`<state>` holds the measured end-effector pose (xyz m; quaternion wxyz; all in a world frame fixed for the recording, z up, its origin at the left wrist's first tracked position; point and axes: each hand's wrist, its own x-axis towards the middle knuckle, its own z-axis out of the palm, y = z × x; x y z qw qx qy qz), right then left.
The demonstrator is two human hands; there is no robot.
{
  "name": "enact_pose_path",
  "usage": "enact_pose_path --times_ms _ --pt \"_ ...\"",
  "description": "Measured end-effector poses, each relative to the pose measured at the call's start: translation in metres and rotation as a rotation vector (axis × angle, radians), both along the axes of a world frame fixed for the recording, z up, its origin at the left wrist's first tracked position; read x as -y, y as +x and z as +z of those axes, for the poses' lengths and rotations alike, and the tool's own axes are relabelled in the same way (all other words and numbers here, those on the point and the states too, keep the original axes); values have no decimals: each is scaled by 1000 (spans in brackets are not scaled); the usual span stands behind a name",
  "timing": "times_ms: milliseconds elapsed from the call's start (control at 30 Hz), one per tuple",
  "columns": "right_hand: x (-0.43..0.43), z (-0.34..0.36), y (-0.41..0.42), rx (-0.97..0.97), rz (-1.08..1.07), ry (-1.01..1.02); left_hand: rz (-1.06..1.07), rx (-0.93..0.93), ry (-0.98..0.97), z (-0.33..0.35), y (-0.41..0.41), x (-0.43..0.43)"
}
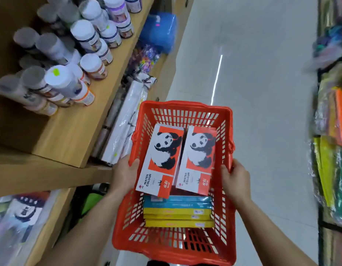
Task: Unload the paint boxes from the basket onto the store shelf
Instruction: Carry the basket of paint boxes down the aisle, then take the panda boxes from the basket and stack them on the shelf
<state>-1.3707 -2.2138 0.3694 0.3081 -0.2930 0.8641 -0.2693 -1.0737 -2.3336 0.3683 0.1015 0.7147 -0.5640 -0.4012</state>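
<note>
Two panda water-colour boxes lie side by side in the red basket. Their long axes run from the basket's near end to its far end. The "WATER COLOUR" lettering is at the near end of each, toward the person, and the panda picture toward the far wall. The left panda box sits just beside the right panda box, both face up. Their near ends lie over a stack of flat blue and yellow boxes whose long axes run across the basket, side to side.

The left hand has its grip closed on the basket's left rim, thumb hooked over the edge just beside the left panda box. The right hand grips the right rim, fingers curled around it, near the right panda box but not touching it.

To the left stands a wooden shelf crowded toward its back with white-capped jars, its front strip bare. Below it lie wrapped paper rolls. The glossy floor runs ahead, with coloured goods at the right edge.
</note>
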Motion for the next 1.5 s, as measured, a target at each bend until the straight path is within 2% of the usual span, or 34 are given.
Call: enact_pose_path --times_ms 100,267,333,400,467,567,633,667,733,800,833,933,1100,1300,1500 --pt "7 -2 -4 -23 -19 56 -12 72 -2 -8 -1 11" --pt "1 7 -1 65 -63 121 -5 11 109 5 5 0" --pt "1 11 -3 112 -40 145 -6 26 5 17 5 -8" --pt "3 14 -3 125 -40 142 -72 98 -199 30 -2 -14" --pt "9 20 -2 -5 -53 78 -135 69 -266 39 -17 -15" --pt "24 29 6 -325 -12 -108 -165 -35 -83 35 -48 -7" --pt "36 30 18 -427 103 -198 -162 -35 23 22 -67 3" --pt "42 28 26 -410 184 -224 -146 -22 70 15 -74 8" --pt "53 18 40 -214 318 -203 -102 33 141 3 -81 16" --pt "62 3 47 -33 381 -95 -49 43 185 -7 -78 19" --pt "64 -6 48 -17 397 -29 -16 13 209 -10 -75 20" --pt "62 -26 49 -71 449 62 38 -84 260 -12 -67 20" --pt "49 -38 55 -82 482 30 60 -153 298 -8 -75 10" --pt "41 -35 50 -153 544 66 109 -115 330 -10 -84 -9" --pt "38 -31 45 -101 536 19 108 -191 281 -2 -85 -14"
